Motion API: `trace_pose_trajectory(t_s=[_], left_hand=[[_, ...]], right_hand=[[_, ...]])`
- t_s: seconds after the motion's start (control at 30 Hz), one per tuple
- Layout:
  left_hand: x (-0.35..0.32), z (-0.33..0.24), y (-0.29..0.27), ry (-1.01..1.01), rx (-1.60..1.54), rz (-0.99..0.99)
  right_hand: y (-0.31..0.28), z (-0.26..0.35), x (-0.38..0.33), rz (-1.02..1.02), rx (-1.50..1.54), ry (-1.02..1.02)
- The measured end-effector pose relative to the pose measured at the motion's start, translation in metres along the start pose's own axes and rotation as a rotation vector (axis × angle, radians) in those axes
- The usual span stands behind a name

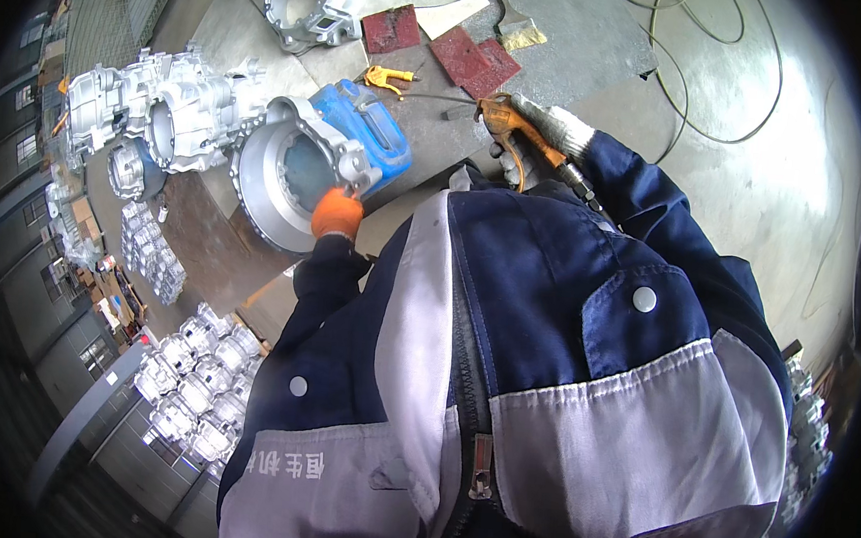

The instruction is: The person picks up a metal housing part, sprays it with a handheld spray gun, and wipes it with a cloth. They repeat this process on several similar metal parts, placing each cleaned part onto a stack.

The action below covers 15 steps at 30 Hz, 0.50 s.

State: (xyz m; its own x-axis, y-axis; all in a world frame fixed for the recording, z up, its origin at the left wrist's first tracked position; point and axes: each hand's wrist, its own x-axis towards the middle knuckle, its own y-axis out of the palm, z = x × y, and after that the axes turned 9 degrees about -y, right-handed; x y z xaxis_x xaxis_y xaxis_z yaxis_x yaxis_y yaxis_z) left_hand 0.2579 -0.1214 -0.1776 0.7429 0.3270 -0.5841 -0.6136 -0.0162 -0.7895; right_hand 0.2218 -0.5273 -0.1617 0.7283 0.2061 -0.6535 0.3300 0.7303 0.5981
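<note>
At ten o'clock from the middle of the view, the left hand (pixel 337 214), in an orange knitted glove, touches the lug of a silver, ring-shaped metal casting (pixel 255 194); its fingers are partly hidden, so I cannot tell how firmly they close. Toward one o'clock, the right hand (pixel 546 126), in a white-and-grey glove, has its fingers wrapped round a worn orange air gun (pixel 504 121) (its thin nozzle points to nine o'clock). At eleven o'clock, the casting partly covers a blue plastic can (pixel 389 140); farther out on the grey surface (pixel 596 57), another silver casting (pixel 345 12) is cut off by the upper edge. Stacked castings (pixel 197 383) at eight o'clock blur together.
</note>
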Motion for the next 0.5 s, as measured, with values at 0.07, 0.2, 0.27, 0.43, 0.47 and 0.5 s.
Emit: trace_pose_trajectory(t_s=[0.07, 0.2, 0.27, 0.43, 0.47, 0.5], left_hand=[[0.001, -0.012, 0.001, -0.076, -0.057, -0.058], [-0.009, -0.011, 0.009, -0.012, -0.231, -0.202], [-0.009, -0.008, 0.011, 0.012, -0.258, -0.2], [0.001, -0.004, 0.013, -0.069, -0.115, -0.096], [0.003, -0.003, 0.014, -0.069, -0.11, -0.079], [0.005, -0.002, 0.015, -0.06, -0.106, -0.066]], right_hand=[[-0.005, -0.003, -0.002, 0.022, -0.01, 0.003], [-0.008, -0.012, 0.003, 0.064, -0.026, 0.005], [-0.007, -0.017, 0.009, 0.094, -0.042, 0.007], [-0.003, -0.027, 0.022, 0.162, -0.054, 0.016], [-0.003, -0.029, 0.022, 0.163, -0.054, 0.015], [-0.004, -0.03, 0.023, 0.166, -0.051, 0.017]])
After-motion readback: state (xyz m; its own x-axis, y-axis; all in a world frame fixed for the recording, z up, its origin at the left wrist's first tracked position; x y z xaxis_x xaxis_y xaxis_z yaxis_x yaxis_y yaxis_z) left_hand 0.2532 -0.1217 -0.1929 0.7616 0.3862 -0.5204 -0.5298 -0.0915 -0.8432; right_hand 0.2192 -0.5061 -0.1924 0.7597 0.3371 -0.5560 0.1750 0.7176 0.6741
